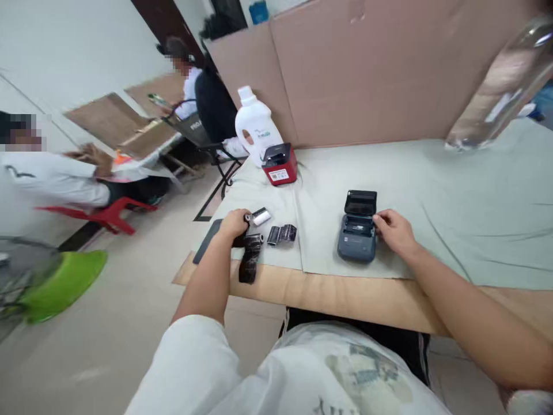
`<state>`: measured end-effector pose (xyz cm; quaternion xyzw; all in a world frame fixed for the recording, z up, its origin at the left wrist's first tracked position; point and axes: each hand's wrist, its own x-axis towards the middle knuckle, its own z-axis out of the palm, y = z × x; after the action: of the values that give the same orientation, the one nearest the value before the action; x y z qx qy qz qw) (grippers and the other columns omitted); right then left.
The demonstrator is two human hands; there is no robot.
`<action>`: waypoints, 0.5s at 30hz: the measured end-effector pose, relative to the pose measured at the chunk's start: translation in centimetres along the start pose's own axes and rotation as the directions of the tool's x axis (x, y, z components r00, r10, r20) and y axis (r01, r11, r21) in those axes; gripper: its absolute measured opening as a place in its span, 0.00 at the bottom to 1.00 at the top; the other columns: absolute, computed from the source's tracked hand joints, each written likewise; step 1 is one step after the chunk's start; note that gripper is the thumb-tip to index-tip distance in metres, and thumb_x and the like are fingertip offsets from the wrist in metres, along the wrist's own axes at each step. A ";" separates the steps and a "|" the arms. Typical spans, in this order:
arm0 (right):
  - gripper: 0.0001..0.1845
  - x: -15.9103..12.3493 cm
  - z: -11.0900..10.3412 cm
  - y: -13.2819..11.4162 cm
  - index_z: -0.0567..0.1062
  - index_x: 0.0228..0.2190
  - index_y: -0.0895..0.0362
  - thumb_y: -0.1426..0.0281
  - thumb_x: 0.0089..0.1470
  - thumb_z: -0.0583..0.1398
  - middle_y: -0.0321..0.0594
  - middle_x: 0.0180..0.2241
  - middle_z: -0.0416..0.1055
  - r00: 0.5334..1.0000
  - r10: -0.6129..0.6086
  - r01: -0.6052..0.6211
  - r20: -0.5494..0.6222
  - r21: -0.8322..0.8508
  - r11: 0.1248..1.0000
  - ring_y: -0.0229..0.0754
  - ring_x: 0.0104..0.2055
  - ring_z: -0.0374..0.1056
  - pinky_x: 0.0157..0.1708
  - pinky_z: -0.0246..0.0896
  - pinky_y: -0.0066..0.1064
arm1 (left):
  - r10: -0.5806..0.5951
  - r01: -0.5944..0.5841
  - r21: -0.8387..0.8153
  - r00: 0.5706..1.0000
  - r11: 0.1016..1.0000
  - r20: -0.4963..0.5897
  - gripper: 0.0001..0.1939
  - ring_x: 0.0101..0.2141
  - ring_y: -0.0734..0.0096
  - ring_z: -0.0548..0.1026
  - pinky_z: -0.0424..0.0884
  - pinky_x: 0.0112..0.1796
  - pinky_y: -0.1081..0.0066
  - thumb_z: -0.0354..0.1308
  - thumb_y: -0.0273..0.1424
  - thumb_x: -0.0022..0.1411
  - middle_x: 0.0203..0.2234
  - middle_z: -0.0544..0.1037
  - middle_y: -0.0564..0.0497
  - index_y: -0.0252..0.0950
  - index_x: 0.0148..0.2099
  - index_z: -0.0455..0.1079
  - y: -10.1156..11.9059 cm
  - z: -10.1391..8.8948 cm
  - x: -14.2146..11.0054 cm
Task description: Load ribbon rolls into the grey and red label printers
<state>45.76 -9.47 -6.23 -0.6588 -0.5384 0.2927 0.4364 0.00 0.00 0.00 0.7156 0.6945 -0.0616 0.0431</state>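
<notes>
My left hand reaches down at the table's left side, its fingers closed around a dark roll that it mostly hides. Close by lie a white roll, a partly unwound roll of shiny black film hanging toward the table's edge, and more black film pieces. A dark flat object lies under my left wrist. A small dark blue portable printer stands with its black lid raised. Thumb and fingers of my right hand pinch at its right side, near the hinge.
A white detergent bottle and a red-and-black box stand at the back left of the cloth-covered table. Cardboard walls the rear; a clear plastic cylinder leans at right. Two people sit at other tables on the left.
</notes>
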 end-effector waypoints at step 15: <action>0.16 0.1 0.4 0.2 0.72 0.31 0.55 0.55 0.52 0.56 0.35 0.24 0.73 1.000 0.008 -0.008 0.010 0.048 0.999 0.40 0.26 0.70 0.29 0.63 0.33 | 0.874 -0.425 -0.801 0.425 0.423 0.236 0.25 0.39 0.65 0.75 0.71 0.39 0.70 0.64 0.29 0.47 0.42 0.77 0.45 0.35 0.50 0.70 13.9 -8.6 -7.7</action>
<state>45.51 -9.31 -6.55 -0.6490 -0.5306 0.3105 0.4482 13.94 -6.81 9.32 0.8103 0.2440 -0.0354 0.5316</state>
